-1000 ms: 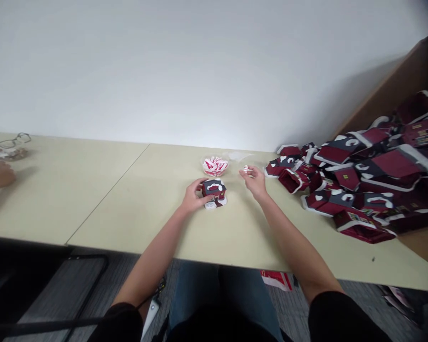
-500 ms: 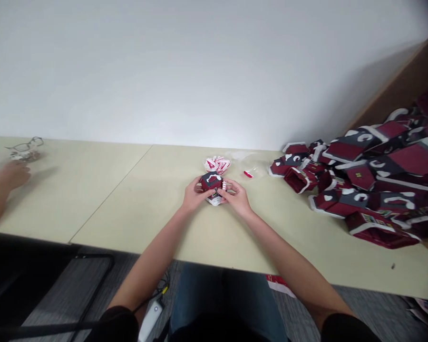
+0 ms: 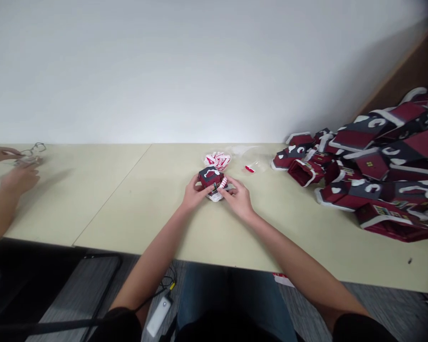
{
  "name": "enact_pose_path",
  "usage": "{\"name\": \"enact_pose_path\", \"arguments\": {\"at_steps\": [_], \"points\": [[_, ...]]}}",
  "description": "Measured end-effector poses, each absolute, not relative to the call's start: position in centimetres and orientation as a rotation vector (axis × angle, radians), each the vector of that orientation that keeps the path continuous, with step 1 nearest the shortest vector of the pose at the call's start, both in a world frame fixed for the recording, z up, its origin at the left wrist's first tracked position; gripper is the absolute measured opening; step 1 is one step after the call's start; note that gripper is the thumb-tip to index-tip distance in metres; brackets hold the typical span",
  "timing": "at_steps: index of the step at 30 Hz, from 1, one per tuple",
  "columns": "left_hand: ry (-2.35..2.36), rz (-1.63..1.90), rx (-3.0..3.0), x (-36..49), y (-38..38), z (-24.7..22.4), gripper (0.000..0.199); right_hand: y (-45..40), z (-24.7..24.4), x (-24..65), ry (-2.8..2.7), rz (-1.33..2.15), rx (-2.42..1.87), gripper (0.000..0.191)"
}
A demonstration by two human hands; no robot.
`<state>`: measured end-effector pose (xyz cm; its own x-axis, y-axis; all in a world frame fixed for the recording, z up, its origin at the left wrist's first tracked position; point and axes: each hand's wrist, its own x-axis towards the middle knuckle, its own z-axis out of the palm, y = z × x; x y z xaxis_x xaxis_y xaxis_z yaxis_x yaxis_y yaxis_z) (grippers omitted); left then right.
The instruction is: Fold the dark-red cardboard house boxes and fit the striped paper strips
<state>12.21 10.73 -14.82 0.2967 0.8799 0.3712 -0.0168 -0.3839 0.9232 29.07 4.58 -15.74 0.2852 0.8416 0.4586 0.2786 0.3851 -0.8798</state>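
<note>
Two hands meet on maroon paper house (image 3: 210, 176): left hand (image 3: 195, 195) grips it, right hand (image 3: 238, 198) pinches striped piece (image 3: 223, 183) against it.

L hand (image 3: 199, 194) & R hand (image 3: 238, 199) gripping maroon paper house (image 3: 210, 178).

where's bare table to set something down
Bare table spreads between a co-worker's hands and the left hand. A second patch lies between the right hand and the pile of maroon paper houses, toward the front edge. It's crowded at the pile and around the small house in both hands, with red-and-white paper scraps behind it.
</note>
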Motion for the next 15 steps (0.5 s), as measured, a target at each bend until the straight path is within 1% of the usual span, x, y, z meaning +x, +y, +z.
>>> {"name": "enact_pose_path", "arguments": {"at_steps": [3,6,11,15], "points": [[0.750,1.141,1.654,12.19,10.68,-15.08,0.088,4.66,-15.74,29.34,-1.274,0.432,-1.208,0.059],[0.762,1.172,1.643,12.29,10.65,-15.16,0.097,4.44,-15.58,29.44,-1.300,0.397,-1.227,0.059],[0.798,1.248,1.721,12.58,10.42,-14.97,0.091,3.97,-15.50,29.04,-1.350,0.320,-1.243,0.058],[0.803,1.259,1.843,12.76,10.00,-14.84,0.090,4.20,-15.75,28.62,-1.377,0.286,-1.289,0.058]]}}
